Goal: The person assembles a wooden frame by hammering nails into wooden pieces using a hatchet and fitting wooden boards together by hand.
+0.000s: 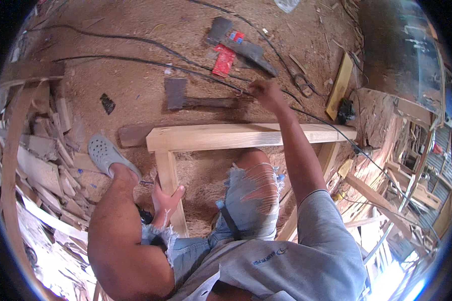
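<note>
A pale wooden frame [246, 137] lies before me, its long rail crosswise and its legs running toward my body. My left hand [164, 198] grips its left leg, the thumb on the near side and some fingers hidden by the wood. Beyond the rail my right hand [267, 95] is over the ground with its fingers curled, slightly blurred. Close beside it ends the dark handle of an axe [176, 94], whose broad head points left. Whether the hand holds that handle cannot be made out.
Black cables [150, 62] cross the sawdust-strewn ground. A red packet [224, 61] lies against a dark grey tool [256, 54]. Behind the frame's left corner is a dark plank [133, 135]. Wood offcuts [40, 165] pile up at left. A yellowish board [340, 85] leans at right.
</note>
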`<state>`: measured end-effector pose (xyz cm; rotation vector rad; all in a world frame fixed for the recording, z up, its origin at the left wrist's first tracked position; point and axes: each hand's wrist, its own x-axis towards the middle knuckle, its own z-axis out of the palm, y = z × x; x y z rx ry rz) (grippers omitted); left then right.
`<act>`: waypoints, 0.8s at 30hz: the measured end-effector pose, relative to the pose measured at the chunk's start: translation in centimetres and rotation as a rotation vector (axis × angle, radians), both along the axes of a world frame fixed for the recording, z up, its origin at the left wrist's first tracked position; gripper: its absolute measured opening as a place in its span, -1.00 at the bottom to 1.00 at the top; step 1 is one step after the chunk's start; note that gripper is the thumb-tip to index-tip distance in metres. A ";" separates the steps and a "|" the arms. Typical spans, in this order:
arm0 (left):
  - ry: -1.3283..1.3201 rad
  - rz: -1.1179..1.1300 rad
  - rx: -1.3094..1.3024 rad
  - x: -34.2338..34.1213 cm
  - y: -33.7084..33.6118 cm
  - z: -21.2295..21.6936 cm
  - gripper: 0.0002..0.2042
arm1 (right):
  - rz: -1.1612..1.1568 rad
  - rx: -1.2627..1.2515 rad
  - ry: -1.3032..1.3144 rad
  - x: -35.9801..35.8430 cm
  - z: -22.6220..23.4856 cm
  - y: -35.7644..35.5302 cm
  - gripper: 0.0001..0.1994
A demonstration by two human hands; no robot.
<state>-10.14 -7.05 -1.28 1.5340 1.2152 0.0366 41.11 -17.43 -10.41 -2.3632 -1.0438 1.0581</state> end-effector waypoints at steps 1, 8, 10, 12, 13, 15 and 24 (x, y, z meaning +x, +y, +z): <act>0.034 0.004 -0.029 -0.4 -0.2 0.2 -0.23 | -0.197 -0.020 -0.151 2.0 -0.1 -2.3 -0.74; -0.014 -0.070 -0.240 -5.7 -1.4 1.0 -0.36 | -0.341 -0.566 -0.777 19.8 -1.3 -25.0 -0.71; -0.034 -0.072 -0.307 -6.3 -1.7 1.2 -0.38 | -0.298 -0.770 -0.721 22.9 -1.6 -30.4 -0.67; 0.035 -0.084 -0.288 -6.3 -1.8 1.5 -0.41 | -0.371 -0.787 -0.608 24.9 -2.0 -34.5 -0.62; 0.066 -0.090 -0.298 -6.2 -1.7 1.6 -0.44 | -0.372 -0.790 -0.559 25.4 -2.4 -36.0 -0.59; 0.137 -0.169 -0.258 -5.8 -1.5 2.0 -0.46 | -0.560 -0.640 -0.433 25.9 -3.6 -37.6 -0.51; 0.161 -0.113 -0.233 -5.3 -1.9 2.2 -0.56 | -0.663 -0.407 -0.363 25.6 -5.5 -36.8 -0.16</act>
